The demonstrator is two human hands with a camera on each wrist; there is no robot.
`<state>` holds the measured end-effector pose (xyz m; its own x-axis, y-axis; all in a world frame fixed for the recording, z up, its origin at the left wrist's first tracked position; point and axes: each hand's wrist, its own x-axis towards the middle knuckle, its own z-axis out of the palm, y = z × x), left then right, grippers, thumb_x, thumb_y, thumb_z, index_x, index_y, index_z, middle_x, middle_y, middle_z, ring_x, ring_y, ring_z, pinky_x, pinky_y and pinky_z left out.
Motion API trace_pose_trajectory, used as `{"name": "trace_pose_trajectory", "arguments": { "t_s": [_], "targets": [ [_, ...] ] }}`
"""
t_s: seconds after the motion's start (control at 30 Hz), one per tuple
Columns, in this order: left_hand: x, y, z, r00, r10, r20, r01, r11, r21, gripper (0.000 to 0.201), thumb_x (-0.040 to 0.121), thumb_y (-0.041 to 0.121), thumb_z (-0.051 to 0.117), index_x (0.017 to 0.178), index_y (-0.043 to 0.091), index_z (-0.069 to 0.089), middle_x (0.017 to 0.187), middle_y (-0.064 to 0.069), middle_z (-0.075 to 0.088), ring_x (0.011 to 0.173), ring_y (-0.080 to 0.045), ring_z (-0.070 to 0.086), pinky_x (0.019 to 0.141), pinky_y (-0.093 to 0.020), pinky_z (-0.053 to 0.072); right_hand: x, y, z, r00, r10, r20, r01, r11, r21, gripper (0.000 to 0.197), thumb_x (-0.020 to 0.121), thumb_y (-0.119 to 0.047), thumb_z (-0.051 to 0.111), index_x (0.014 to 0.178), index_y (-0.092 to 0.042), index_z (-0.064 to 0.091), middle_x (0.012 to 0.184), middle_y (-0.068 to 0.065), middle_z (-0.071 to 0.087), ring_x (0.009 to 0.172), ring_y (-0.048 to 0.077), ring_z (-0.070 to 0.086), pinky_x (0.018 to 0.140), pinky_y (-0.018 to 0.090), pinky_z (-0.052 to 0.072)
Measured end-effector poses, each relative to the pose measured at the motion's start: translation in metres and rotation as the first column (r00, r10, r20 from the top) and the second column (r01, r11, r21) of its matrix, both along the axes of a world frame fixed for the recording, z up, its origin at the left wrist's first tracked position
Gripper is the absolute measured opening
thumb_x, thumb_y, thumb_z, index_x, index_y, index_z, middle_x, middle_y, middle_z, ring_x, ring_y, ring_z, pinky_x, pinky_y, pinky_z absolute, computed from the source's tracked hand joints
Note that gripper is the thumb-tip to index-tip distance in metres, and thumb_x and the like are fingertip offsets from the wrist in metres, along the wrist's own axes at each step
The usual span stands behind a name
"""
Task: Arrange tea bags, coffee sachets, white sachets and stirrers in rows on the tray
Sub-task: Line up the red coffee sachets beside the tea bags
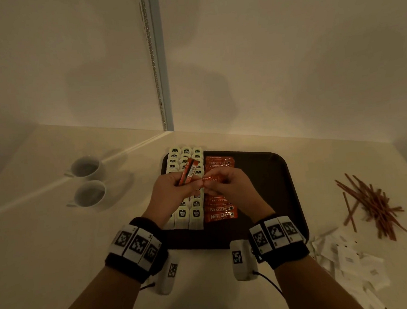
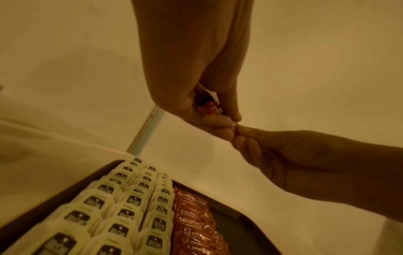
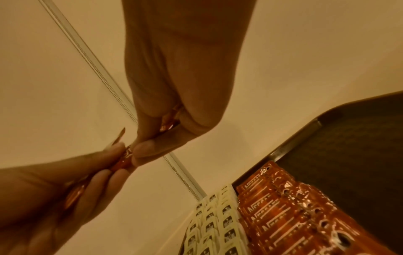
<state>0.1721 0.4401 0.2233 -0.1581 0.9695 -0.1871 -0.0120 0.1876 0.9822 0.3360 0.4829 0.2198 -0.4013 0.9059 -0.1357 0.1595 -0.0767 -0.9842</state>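
Both hands hover over the dark brown tray (image 1: pixel 267 173). My left hand (image 1: pixel 182 181) grips two orange coffee sachets (image 1: pixel 189 171) that stick up and away from me. My right hand (image 1: pixel 208 184) pinches another orange sachet (image 1: pixel 211 178) lying crosswise, its left end against the left fingertips. In the wrist views the fingertips of the left hand (image 2: pixel 226 120) and the right hand (image 3: pixel 141 151) meet at that sachet (image 3: pixel 125 159). Tea bags (image 1: pixel 192 213) fill three columns on the tray's left. Beside them runs a column of coffee sachets (image 1: pixel 220 212), partly hidden by my hands.
Brown stirrers (image 1: pixel 372 205) lie in a loose heap on the table to the right of the tray. White sachets (image 1: pixel 349 260) are scattered near the front right. Two white cups (image 1: pixel 86 167) (image 1: pixel 91 193) stand at the left. A wall corner rises behind the tray.
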Motion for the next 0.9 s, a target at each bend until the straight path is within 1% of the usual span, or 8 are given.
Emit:
{"name": "trace_pose_trajectory", "arguments": {
  "t_s": [0.1, 0.2, 0.33, 0.47, 0.63, 0.77, 0.83, 0.9],
  "targets": [
    [0.002, 0.000, -0.001, 0.993, 0.066, 0.101, -0.063, 0.997, -0.033, 0.008, 0.081, 0.006, 0.071, 0.088, 0.008, 0.073, 0.084, -0.010, 0.074, 0.073, -0.018, 0.071, 0.062, -0.017, 0.054, 0.001, 0.002, 0.006, 0.997, -0.044, -0.068, 0.041, 0.998, -0.054, 0.019, 0.085, -0.004, 0.063, 0.104, -0.004, 0.063, 0.099, 0.013, 0.068, 0.080, 0.016, 0.070, 0.069, 0.021, 0.056],
    [0.006, -0.002, 0.001, 0.979, 0.060, 0.195, -0.044, 0.995, -0.084, 0.008, 0.084, 0.004, 0.067, 0.092, 0.006, 0.070, 0.080, -0.006, 0.073, 0.063, -0.011, 0.070, 0.051, -0.011, 0.048, 0.001, 0.005, 0.008, 0.978, -0.167, -0.123, 0.148, 0.978, -0.146, 0.027, 0.082, -0.010, 0.068, 0.106, -0.006, 0.056, 0.103, 0.014, 0.067, 0.084, 0.023, 0.069, 0.074, 0.031, 0.058],
    [0.003, 0.000, -0.001, 0.990, 0.018, 0.143, -0.004, 0.995, -0.099, 0.010, 0.089, 0.009, 0.063, 0.098, 0.006, 0.066, 0.078, -0.003, 0.069, 0.058, -0.010, 0.064, 0.047, -0.012, 0.043, 0.001, 0.010, 0.012, 0.953, -0.169, -0.254, 0.094, 0.955, -0.283, 0.026, 0.086, -0.002, 0.060, 0.110, -0.005, 0.049, 0.106, 0.013, 0.059, 0.089, 0.023, 0.065, 0.073, 0.029, 0.055],
    [0.002, 0.005, -0.001, 0.993, 0.011, 0.119, 0.000, 0.996, -0.093, 0.011, 0.094, 0.017, 0.057, 0.099, 0.009, 0.062, 0.075, 0.001, 0.060, 0.063, -0.009, 0.055, 0.060, -0.018, 0.045, 0.000, 0.013, 0.014, 0.968, -0.125, -0.219, 0.067, 0.965, -0.255, 0.026, 0.087, 0.001, 0.056, 0.109, -0.010, 0.047, 0.102, 0.010, 0.058, 0.089, 0.023, 0.061, 0.071, 0.029, 0.053],
    [-0.003, 0.006, -0.001, 0.993, 0.040, 0.114, -0.031, 0.996, -0.078, 0.005, 0.085, 0.017, 0.068, 0.087, 0.015, 0.063, 0.077, -0.001, 0.059, 0.062, -0.008, 0.047, 0.055, -0.016, 0.041, 0.002, 0.014, 0.017, 0.967, -0.111, -0.229, 0.054, 0.968, -0.245, 0.031, 0.084, 0.008, 0.052, 0.106, -0.012, 0.045, 0.093, 0.010, 0.055, 0.077, 0.021, 0.056, 0.069, 0.031, 0.050],
    [-0.002, 0.001, -0.002, 0.992, -0.127, 0.028, 0.129, 0.984, -0.124, 0.006, 0.081, 0.012, 0.072, 0.085, 0.012, 0.068, 0.068, 0.005, 0.061, 0.059, -0.003, 0.050, 0.059, -0.018, 0.041, 0.005, 0.013, 0.025, 0.958, -0.135, -0.253, 0.068, 0.964, -0.257, 0.031, 0.084, 0.006, 0.058, 0.107, -0.011, 0.048, 0.096, 0.011, 0.062, 0.088, 0.028, 0.062, 0.081, 0.044, 0.053],
    [0.002, -0.001, -0.002, 0.980, -0.197, 0.029, 0.199, 0.971, -0.135, 0.008, 0.080, 0.014, 0.074, 0.085, 0.015, 0.069, 0.071, 0.009, 0.066, 0.064, 0.000, 0.056, 0.062, -0.017, 0.043, 0.002, 0.010, 0.027, 0.952, -0.171, -0.254, 0.096, 0.955, -0.282, 0.027, 0.086, 0.001, 0.059, 0.110, -0.010, 0.052, 0.103, 0.012, 0.064, 0.093, 0.029, 0.064, 0.082, 0.043, 0.054],
    [0.004, -0.001, -0.002, 0.986, -0.138, 0.092, 0.148, 0.982, -0.117, 0.011, 0.080, 0.017, 0.073, 0.090, 0.019, 0.069, 0.073, 0.009, 0.068, 0.069, -0.005, 0.058, 0.065, -0.020, 0.043, 0.000, 0.008, 0.027, 0.973, -0.133, -0.187, 0.079, 0.959, -0.272, 0.024, 0.089, -0.005, 0.056, 0.112, -0.011, 0.055, 0.112, 0.016, 0.061, 0.099, 0.032, 0.064, 0.085, 0.044, 0.054]
  ]
}}
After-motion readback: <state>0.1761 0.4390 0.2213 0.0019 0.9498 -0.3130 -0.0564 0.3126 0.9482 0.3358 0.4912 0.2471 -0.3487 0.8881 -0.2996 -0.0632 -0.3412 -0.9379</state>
